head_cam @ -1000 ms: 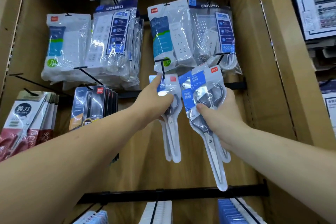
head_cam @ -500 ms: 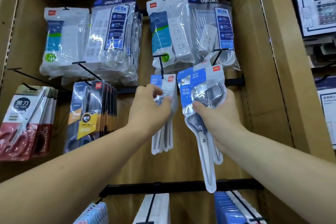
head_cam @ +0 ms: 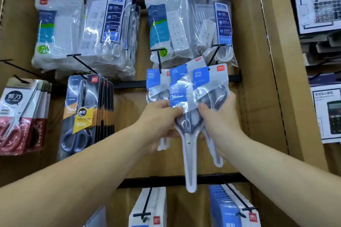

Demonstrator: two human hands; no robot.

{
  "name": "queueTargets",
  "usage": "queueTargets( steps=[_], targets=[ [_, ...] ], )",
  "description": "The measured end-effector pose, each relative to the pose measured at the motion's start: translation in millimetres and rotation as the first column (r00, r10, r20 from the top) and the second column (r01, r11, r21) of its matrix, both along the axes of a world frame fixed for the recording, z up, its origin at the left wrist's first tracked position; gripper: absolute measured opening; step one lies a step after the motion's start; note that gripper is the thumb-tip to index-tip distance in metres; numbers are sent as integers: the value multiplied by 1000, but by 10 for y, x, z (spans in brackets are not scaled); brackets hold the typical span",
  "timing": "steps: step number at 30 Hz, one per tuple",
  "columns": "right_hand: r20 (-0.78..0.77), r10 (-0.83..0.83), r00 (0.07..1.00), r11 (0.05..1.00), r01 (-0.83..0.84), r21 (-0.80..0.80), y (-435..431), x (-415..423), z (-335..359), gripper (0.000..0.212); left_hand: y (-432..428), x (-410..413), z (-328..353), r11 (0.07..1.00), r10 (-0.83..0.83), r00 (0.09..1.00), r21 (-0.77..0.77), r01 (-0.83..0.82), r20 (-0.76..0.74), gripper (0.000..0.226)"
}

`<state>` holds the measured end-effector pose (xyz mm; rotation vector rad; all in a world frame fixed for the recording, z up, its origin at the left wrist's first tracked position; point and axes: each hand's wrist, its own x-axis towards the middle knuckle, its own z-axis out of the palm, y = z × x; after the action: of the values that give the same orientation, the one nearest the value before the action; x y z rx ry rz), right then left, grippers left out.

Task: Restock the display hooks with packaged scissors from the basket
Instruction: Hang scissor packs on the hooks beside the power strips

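1. a shop display wall of brown board (head_cam: 184, 156) is seen from a head-worn camera, fitted with black rails and hooks.
2. three packs of scissors with blue and white header cards are shown at the centre, overlapping one another.
3. the left pack (head_cam: 155, 83) is hung on a black hook (head_cam: 159, 59); its lower part is hidden behind the left hand (head_cam: 156, 123).
4. the middle pack (head_cam: 191, 162) is gripped by the left hand, with fingers curled onto its blue label. its tip is pointed down across the lower rail (head_cam: 166, 181).
5. the right pack (head_cam: 210, 81) is grasped by the right hand (head_cam: 221, 123), with the thumb pressed on its front. its header card is held just below a second hook (head_cam: 215, 53); whether it is threaded on cannot be told.
6. bagged power strips (head_cam: 171, 27) are hung above the packs.
7. black-carded scissors (head_cam: 86, 108) are hung to the left, and red-carded scissors (head_cam: 18, 116) at the far left.
8. boxed calculators (head_cam: 319, 5) are stacked at the right, and blue packs (head_cam: 232, 210) are hung below.
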<state>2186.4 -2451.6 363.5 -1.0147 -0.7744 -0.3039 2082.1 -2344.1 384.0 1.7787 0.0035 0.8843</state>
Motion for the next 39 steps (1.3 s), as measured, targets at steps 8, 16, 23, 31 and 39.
queueTargets(
  steps=[8, 16, 23, 31, 39],
  targets=[
    [10, -15, 1000, 1000, 15, -18, 51, -2, 130, 59, 144, -33, 120, 999, 26, 996, -29, -23, 82, 7],
    [23, -42, 999, 996, 43, -74, 40, 48, 177, 75, 331, -75, 346, 939, 190, 922, 211, -271, 336, 80],
    [71, -46, 996, 997, 50, -55, 55, -4, 335, 64, 410, -40, 739, 906, 242, 959, 318, -279, 150, 75],
    [43, -36, 998, 997, 39, -68, 33, 11, 248, 59, 584, 113, 709, 919, 246, 967, 303, -253, 62, 64],
    [3, -67, 998, 996, 67, -63, -95, 56, 124, 61, 667, 238, 602, 712, 554, 815, 411, -569, 169, 62]
  ],
)
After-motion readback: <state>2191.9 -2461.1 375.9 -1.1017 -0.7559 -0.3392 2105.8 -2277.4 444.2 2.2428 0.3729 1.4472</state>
